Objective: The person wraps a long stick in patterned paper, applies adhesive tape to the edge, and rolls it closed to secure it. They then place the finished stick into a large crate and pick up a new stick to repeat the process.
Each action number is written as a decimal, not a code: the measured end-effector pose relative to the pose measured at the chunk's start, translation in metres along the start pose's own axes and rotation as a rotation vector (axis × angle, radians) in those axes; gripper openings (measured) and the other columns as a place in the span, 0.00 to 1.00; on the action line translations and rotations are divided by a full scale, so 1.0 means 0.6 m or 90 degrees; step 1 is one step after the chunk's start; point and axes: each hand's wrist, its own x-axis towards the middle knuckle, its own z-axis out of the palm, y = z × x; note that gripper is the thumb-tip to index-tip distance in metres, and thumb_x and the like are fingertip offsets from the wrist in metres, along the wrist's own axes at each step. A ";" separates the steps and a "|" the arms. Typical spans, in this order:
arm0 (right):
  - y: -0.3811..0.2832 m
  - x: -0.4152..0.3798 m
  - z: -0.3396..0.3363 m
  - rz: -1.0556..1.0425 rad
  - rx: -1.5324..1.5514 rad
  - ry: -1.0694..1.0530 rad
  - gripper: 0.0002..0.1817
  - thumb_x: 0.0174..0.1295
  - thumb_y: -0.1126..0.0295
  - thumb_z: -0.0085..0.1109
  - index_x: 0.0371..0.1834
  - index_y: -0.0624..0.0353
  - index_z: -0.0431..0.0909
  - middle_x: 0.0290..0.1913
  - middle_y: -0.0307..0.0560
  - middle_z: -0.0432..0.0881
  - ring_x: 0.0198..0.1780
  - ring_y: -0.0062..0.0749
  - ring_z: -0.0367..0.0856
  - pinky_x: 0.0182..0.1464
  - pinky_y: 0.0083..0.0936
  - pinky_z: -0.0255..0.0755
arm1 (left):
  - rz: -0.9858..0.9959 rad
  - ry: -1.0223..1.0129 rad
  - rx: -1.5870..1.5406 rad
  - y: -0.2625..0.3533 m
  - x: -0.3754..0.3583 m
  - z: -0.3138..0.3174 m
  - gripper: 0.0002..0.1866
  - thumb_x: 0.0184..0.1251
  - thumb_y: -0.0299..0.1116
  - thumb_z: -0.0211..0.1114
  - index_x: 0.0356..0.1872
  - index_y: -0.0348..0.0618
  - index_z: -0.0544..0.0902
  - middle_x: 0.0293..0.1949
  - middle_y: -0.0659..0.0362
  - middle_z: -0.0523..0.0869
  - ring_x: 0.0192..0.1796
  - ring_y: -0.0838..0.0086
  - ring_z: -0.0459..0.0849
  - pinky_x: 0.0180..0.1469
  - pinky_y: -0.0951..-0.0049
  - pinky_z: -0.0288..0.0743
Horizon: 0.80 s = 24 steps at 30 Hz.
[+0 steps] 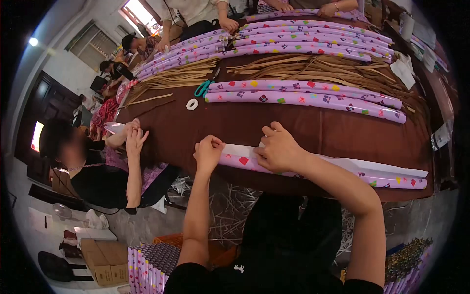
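A lilac patterned roll of wrapping paper (391,181) lies along the near table edge, with a loose strip of its white inner side (240,149) showing along the top. My left hand (208,154) is closed, its thumb and fingers pinched at the roll's left end. Farther right, my right hand (281,149) has curled fingers closed on the paper's white edge; anything small between its fingertips is hidden. Beyond my hands lie a white roll of tape (192,104) and scissors with teal handles (201,89).
Two finished-looking rolls (303,98) lie mid-table, before brown strips (313,68) and more lilac rolls (313,41). A co-worker (107,171) sits at the left; others work at the far side. Bundled rolls (152,264) stand below left, near cardboard boxes (103,259).
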 end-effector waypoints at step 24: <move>0.002 0.003 -0.010 0.031 0.007 -0.063 0.24 0.63 0.53 0.54 0.57 0.55 0.81 0.26 0.41 0.83 0.46 0.34 0.75 0.56 0.33 0.58 | 0.449 0.054 0.054 0.080 -0.111 0.028 0.12 0.66 0.32 0.58 0.46 0.37 0.80 0.49 0.52 0.82 0.52 0.57 0.79 0.56 0.57 0.70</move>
